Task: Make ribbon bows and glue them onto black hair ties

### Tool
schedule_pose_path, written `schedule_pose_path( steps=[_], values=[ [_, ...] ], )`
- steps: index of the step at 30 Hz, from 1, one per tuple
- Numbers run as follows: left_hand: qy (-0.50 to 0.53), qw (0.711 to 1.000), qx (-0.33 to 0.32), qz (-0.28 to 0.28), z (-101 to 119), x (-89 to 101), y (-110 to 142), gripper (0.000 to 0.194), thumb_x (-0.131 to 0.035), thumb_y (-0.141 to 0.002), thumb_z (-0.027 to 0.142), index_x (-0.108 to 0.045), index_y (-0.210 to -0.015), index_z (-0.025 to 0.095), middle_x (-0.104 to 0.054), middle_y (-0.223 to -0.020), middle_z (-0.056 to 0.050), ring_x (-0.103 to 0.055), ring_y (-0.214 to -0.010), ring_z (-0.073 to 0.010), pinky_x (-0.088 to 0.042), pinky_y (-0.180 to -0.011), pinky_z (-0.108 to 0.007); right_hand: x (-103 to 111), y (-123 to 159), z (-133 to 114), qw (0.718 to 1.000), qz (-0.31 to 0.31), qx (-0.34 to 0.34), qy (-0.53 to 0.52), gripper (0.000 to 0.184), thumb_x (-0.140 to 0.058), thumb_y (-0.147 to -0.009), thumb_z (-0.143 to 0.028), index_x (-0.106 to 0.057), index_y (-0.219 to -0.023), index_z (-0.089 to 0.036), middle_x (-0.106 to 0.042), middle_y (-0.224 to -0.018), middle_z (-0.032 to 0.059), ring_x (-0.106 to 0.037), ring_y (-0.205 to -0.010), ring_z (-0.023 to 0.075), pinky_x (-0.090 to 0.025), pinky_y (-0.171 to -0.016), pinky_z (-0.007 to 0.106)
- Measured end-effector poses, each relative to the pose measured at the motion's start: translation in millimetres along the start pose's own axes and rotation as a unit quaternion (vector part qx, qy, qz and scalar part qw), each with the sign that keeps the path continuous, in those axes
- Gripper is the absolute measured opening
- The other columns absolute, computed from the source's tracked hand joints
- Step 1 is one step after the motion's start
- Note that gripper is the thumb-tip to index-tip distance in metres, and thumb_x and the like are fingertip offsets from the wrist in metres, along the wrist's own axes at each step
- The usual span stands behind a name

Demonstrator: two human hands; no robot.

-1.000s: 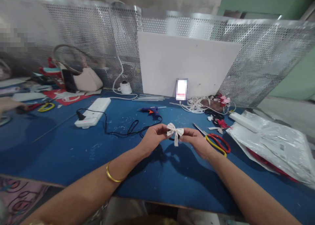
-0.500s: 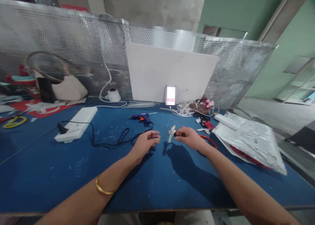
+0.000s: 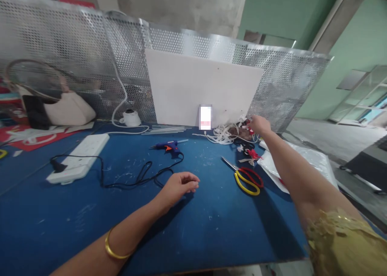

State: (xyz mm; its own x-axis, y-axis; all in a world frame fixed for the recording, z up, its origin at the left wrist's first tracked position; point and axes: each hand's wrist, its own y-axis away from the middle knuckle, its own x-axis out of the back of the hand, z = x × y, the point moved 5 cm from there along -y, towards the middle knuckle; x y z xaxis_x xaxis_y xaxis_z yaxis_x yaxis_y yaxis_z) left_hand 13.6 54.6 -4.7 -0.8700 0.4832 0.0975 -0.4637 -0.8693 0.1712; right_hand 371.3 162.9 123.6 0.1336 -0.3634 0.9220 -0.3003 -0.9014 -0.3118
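My left hand (image 3: pixel 179 187) rests on the blue table (image 3: pixel 211 227) near the middle, fingers loosely curled with nothing in them. My right hand (image 3: pixel 259 125) is stretched out to the far right back, over a pile of white ribbon (image 3: pixel 225 133) and small red and pink bows (image 3: pixel 252 153). Its fingers bend down behind the back of the hand, so what they hold is hidden. The white bow does not show. Red and yellow scissors (image 3: pixel 248 179) lie between the two hands.
A blue glue gun (image 3: pixel 169 147) with its black cord and a white power strip (image 3: pixel 80 157) lie to the left. A white board (image 3: pixel 202 86) and a phone (image 3: pixel 205 117) lean on the perforated metal screen (image 3: pixel 60 58). A handbag (image 3: pixel 65 108) stands far left, a plastic bag (image 3: pixel 302 159) right.
Both hands held a white bow a second ago. The left hand let go and settled on the table; the right hand carried the bow away to the ribbon pile at the back right.
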Motion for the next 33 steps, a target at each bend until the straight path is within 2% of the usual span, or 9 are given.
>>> schedule_pose_path(
  steps=[2, 4, 9, 12, 18, 22, 25, 29, 33],
  values=[
    [0.004, 1.000, 0.001, -0.001, -0.6, 0.7, -0.6, 0.021, -0.068, -0.067, 0.030, -0.069, -0.081, 0.015, -0.068, -0.073, -0.005, -0.060, -0.067, -0.0146, -0.043, -0.064, -0.025, 0.4, -6.3, 7.9, 1.000, 0.010, -0.022, 0.019, 0.024, -0.056, -0.089, -0.032, -0.062, -0.101, -0.013, -0.063, -0.107, 0.0101, -0.058, -0.096, 0.0215, -0.045, -0.083, 0.038],
    [0.003, 1.000, 0.002, 0.002, -0.6, 1.0, -0.4, 0.020, -0.068, -0.067, 0.030, -0.069, -0.081, 0.015, -0.069, -0.073, -0.005, -0.061, -0.067, -0.0147, -0.043, -0.064, -0.025, -7.1, -2.6, 9.6, 0.999, -0.010, -0.022, 0.043, 0.026, -0.053, -0.091, -0.034, -0.059, -0.110, -0.017, -0.059, -0.114, 0.0077, -0.059, -0.097, 0.0195, -0.049, -0.084, 0.040],
    [-0.004, 1.000, 0.004, 0.008, 1.2, -0.3, 1.3, 0.019, -0.067, -0.067, 0.029, -0.069, -0.080, 0.015, -0.068, -0.070, -0.004, -0.060, -0.065, -0.0141, -0.044, -0.064, -0.025, -36.0, 34.1, 5.5, 0.992, -0.077, 0.025, 0.100, 0.019, -0.058, -0.084, -0.031, -0.070, -0.091, -0.019, -0.069, -0.100, 0.0086, -0.061, -0.095, 0.0230, -0.044, -0.077, 0.031],
    [-0.016, 1.000, 0.006, 0.010, 1.9, -0.6, 1.7, 0.020, -0.066, -0.068, 0.028, -0.069, -0.081, 0.014, -0.068, -0.070, -0.004, -0.059, -0.065, -0.0138, -0.044, -0.065, -0.025, -47.2, 58.4, 16.2, 0.986, -0.094, 0.018, 0.135, 0.020, -0.058, -0.080, -0.031, -0.073, -0.085, -0.019, -0.071, -0.094, 0.0107, -0.063, -0.093, 0.0258, -0.042, -0.069, 0.030],
    [-0.029, 0.999, -0.019, 0.016, -0.3, -2.5, 0.1, 0.019, -0.067, -0.067, 0.030, -0.069, -0.079, 0.015, -0.068, -0.070, -0.005, -0.060, -0.065, -0.0151, -0.046, -0.066, -0.027, -63.9, 90.7, 45.7, 0.977, -0.087, -0.032, 0.193, 0.030, -0.057, -0.078, -0.040, -0.073, -0.080, -0.015, -0.071, -0.091, 0.0173, -0.065, -0.088, 0.0313, -0.040, -0.069, 0.035],
    [-0.038, 0.998, -0.045, 0.026, 0.8, -4.4, -0.4, 0.020, -0.066, -0.069, 0.032, -0.070, -0.079, 0.015, -0.069, -0.071, -0.005, -0.060, -0.064, -0.0151, -0.047, -0.067, -0.028, -72.3, 102.9, 48.3, 0.978, -0.046, -0.035, 0.201, 0.025, -0.053, -0.080, -0.028, -0.072, -0.083, -0.011, -0.070, -0.091, 0.0196, -0.064, -0.089, 0.0318, -0.037, -0.075, 0.038],
    [-0.043, 0.996, -0.068, 0.041, 4.6, -4.5, -0.1, 0.019, -0.067, -0.069, 0.033, -0.070, -0.077, 0.016, -0.069, -0.068, -0.004, -0.060, -0.064, -0.0153, -0.047, -0.068, -0.028, -69.4, 108.7, 46.9, 0.982, -0.009, -0.028, 0.187, 0.026, -0.049, -0.082, -0.021, -0.072, -0.081, -0.012, -0.071, -0.085, 0.0178, -0.064, -0.084, 0.0296, -0.035, -0.074, 0.038],
    [-0.022, 0.995, -0.082, 0.044, 9.4, -5.4, 0.6, 0.021, -0.068, -0.070, 0.035, -0.071, -0.079, 0.016, -0.070, -0.071, -0.005, -0.061, -0.067, -0.0166, -0.047, -0.070, -0.028, -50.4, 114.3, 37.8, 0.985, 0.058, 0.001, 0.160, 0.033, -0.040, -0.087, -0.021, -0.072, -0.088, -0.012, -0.070, -0.088, 0.0175, -0.062, -0.085, 0.0281, -0.033, -0.078, 0.038],
    [0.028, 0.998, -0.046, 0.014, 12.9, -11.2, 1.1, 0.031, -0.070, -0.070, 0.041, -0.072, -0.086, 0.015, -0.071, -0.080, -0.008, -0.062, -0.070, -0.0161, -0.047, -0.070, -0.027, -35.8, 131.7, -4.6, 0.983, 0.090, 0.112, 0.117, 0.033, -0.038, -0.093, -0.027, -0.069, -0.101, -0.019, -0.069, -0.100, 0.0098, -0.058, -0.095, 0.0209, -0.031, -0.089, 0.033]
  ],
)
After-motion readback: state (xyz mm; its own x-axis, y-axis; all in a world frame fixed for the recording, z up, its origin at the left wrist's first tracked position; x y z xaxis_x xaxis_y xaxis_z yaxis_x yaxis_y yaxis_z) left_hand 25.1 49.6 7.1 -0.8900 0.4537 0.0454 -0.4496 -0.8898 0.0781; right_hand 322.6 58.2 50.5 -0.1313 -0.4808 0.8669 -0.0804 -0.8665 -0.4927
